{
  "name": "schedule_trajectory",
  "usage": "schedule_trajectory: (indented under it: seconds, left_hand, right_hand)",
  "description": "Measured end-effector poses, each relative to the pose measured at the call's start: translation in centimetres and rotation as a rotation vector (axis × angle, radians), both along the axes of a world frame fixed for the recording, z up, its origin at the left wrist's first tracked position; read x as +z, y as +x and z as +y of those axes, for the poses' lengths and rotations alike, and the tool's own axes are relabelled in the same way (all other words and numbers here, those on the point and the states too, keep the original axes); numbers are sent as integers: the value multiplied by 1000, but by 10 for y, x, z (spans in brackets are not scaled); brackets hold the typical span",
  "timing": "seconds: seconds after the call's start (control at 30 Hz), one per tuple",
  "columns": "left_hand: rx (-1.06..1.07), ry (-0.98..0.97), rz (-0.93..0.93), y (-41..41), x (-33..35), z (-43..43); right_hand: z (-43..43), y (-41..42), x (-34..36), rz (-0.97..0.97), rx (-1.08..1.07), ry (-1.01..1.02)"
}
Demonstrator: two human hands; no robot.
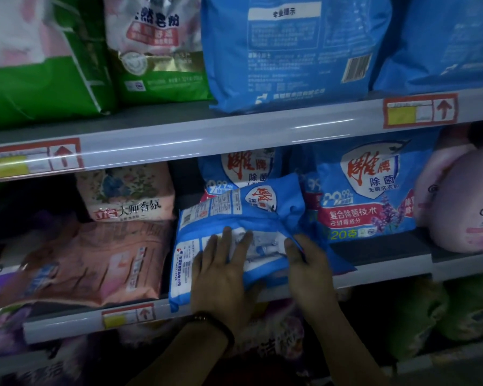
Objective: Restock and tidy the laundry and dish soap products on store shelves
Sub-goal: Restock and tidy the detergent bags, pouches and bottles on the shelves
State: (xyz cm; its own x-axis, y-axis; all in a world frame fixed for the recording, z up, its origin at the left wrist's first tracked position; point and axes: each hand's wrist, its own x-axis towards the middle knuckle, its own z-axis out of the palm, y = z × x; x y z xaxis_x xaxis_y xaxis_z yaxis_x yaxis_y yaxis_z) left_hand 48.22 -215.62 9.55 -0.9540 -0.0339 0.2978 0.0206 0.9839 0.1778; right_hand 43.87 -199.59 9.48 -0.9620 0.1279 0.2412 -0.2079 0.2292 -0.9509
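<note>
A blue laundry powder bag point(195, 227) lies flat on the middle shelf point(388, 254), back side up, its near end hanging over the shelf edge. A second, smaller blue bag point(265, 201) lies on top of it, behind my hands. My left hand point(221, 277) presses on the flat bag with fingers spread and straight. My right hand point(310, 266) grips the bag's right edge, fingers curled into the blue plastic. Upright blue bags of the same brand point(365, 190) stand behind and to the right.
Pink powder bags point(101, 260) lie left on the same shelf, one upright point(126, 193) behind. A pink softener pouch point(463, 207) stands at the right. Large blue bags point(290, 51) and green-white bags point(156, 48) fill the upper shelf. Price rails point(179, 143) edge each shelf; purple and green packs sit below.
</note>
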Motion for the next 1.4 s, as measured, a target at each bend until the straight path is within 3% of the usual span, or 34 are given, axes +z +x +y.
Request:
schedule_trajectory:
  seconds: [0.1,0.23,0.33,0.43,0.63,0.73,0.87,1.0,1.07,1.13,1.2,1.3,1.4]
  left_hand:
    - [9,146,66,2,5,-12]
    - [2,531,289,2,15,-36]
    - [307,725,416,-4,28,-56]
    - [560,930,415,-9,34,-86]
    - [674,1176,521,-6,22,-131]
    - [652,1250,519,0,15,-137]
    - [694,1298,502,12,10,-134]
    - [793,1229,549,36,1,-102]
    - [567,1118,590,48,-5,-74]
    - [216,909,561,56,-12,-48]
    - [-8,658,412,55,-12,-27]
    - [-131,386,289,35,-10,-16]
    - [-116,314,221,12,-9,-19]
  right_hand:
    - [-22,8,16,-59,100,-285]
    - [-47,21,25,-93,441,-591]
    - [-57,23,22,-150,421,-517]
    - [-54,20,15,-210,286,-247]
    - [-18,17,-15,-447,135,162]
    - [-3,17,-25,-594,41,-69]
    - [17,15,-29,-616,-51,-350]
    - [27,13,-32,-642,-37,-585]
    - [26,10,-33,-625,-13,-615]
    - [22,8,-32,-536,-27,-558]
    - [14,7,-30,-369,-32,-440]
    - [-6,8,-17,-93,93,-261]
    - [-22,13,0,33,183,-255]
